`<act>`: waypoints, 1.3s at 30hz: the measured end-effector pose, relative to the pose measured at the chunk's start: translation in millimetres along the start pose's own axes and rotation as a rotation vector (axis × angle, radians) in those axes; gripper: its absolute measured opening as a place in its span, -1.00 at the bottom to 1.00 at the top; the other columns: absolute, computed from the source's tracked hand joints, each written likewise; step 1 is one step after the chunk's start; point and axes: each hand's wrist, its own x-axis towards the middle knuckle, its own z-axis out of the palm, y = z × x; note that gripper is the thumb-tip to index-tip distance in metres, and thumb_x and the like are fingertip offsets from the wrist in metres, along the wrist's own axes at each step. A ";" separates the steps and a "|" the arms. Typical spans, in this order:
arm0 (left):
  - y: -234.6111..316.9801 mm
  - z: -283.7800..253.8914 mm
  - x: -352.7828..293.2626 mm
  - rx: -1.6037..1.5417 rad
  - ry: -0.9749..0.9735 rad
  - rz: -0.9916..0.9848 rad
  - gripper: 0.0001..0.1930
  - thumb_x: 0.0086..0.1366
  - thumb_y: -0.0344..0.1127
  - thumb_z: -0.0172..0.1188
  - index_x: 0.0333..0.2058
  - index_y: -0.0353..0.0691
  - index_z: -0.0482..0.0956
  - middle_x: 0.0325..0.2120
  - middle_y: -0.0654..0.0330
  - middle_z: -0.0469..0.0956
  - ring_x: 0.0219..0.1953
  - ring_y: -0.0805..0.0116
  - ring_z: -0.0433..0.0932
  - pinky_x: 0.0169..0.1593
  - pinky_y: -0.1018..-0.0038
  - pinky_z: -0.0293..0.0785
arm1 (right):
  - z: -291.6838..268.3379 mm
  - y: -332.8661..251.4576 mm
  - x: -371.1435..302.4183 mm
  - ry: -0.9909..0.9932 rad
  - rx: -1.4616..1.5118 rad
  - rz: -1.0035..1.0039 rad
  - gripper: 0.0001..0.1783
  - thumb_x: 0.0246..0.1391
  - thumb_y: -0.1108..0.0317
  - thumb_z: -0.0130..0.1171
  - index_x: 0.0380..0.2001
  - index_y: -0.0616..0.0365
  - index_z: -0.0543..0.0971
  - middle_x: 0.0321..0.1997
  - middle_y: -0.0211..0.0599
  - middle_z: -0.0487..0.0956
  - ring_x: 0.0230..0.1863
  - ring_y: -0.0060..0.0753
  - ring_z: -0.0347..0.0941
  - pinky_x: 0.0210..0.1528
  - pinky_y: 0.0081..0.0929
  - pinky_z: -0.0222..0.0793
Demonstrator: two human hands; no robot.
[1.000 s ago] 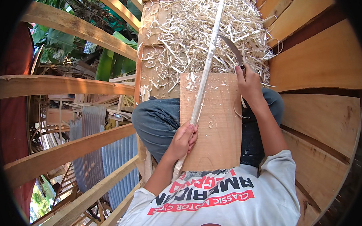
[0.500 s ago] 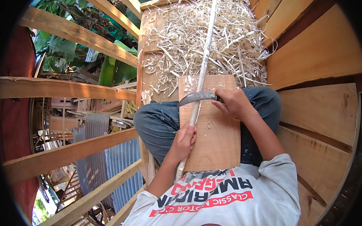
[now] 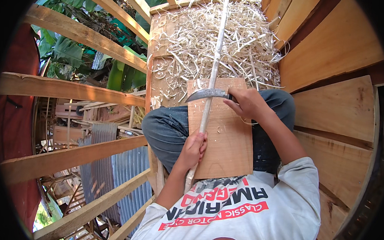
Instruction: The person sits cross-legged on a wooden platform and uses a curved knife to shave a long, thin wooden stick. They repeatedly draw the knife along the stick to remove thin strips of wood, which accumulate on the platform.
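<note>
A long, pale wooden stick (image 3: 218, 53) runs from my lap away across the shavings. My left hand (image 3: 193, 150) is wrapped round its near part, and its end sticks out below the hand. In my right hand (image 3: 246, 103) is the dark handle of a curved knife (image 3: 207, 94), closed in the fingers. The grey blade lies across the stick, its hooked tip pointing left. Beneath both, a flat wooden board (image 3: 227, 138) rests on my lap, with a few small shavings on it.
A heap of curled wood shavings (image 3: 241, 41) covers much of the wooden floor (image 3: 160, 38) ahead. Wooden plank walls (image 3: 332, 103) stand close on my right. Spaced wooden rails (image 3: 70, 90) run along the left, with corrugated metal sheets (image 3: 131, 168) and leafy plants beyond.
My right hand and the knife have moved slightly away along the stick, and the blade lies more level. My left hand keeps its hold at about the same place.
</note>
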 end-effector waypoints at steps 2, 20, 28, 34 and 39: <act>2.0 -1.0 -0.4 -0.022 0.007 -0.006 -0.67 0.46 -0.04 -0.28 -0.33 -0.15 0.28 -0.71 0.41 0.17 -0.74 0.64 0.13 -0.70 0.66 0.12 | 8.6 7.4 5.9 0.138 0.022 0.244 -0.67 0.16 0.10 0.09 -0.40 0.19 0.47 -0.68 -0.06 0.48 -0.58 0.04 0.48 -0.53 -0.17 0.37; 2.3 9.2 -2.4 0.382 0.182 0.145 -0.75 0.37 -0.27 -0.08 -0.24 -0.42 0.36 -0.68 -0.11 0.35 -0.63 0.12 0.39 -0.47 0.30 0.29 | -5.6 28.9 9.1 0.055 0.120 0.470 -0.83 0.13 0.34 0.06 -0.34 0.25 0.45 -0.64 0.00 0.44 -0.57 0.10 0.44 -0.52 -0.20 0.31; 3.5 3.1 0.8 0.328 0.138 0.154 -0.75 0.36 -0.27 -0.07 -0.24 -0.40 0.34 -0.66 -0.18 0.40 -0.54 -0.18 0.47 -0.45 0.19 0.33 | -6.4 22.6 -3.4 -0.055 0.000 0.250 -0.79 0.13 0.29 0.06 -0.36 0.25 0.44 -0.69 0.05 0.41 -0.59 0.13 0.42 -0.56 -0.18 0.25; -1.1 -7.0 4.1 0.258 0.115 0.193 -0.76 0.36 -0.26 -0.07 -0.25 -0.39 0.34 -0.65 -0.19 0.40 -0.53 -0.20 0.46 -0.45 0.18 0.33 | -1.3 26.2 2.5 -0.016 -0.032 0.373 -0.79 0.13 0.30 0.06 -0.35 0.26 0.45 -0.69 0.05 0.40 -0.60 0.10 0.42 -0.56 -0.22 0.27; -2.5 -15.5 6.5 0.216 0.031 0.196 -0.76 0.36 -0.26 -0.05 -0.29 -0.39 0.34 -0.65 -0.19 0.40 -0.54 -0.20 0.46 -0.45 0.18 0.33 | -9.4 0.0 8.8 -0.069 -0.137 -0.034 -0.76 0.21 0.29 -0.04 -0.42 0.26 0.42 -0.72 -0.04 0.37 -0.67 -0.03 0.37 -0.61 -0.28 0.19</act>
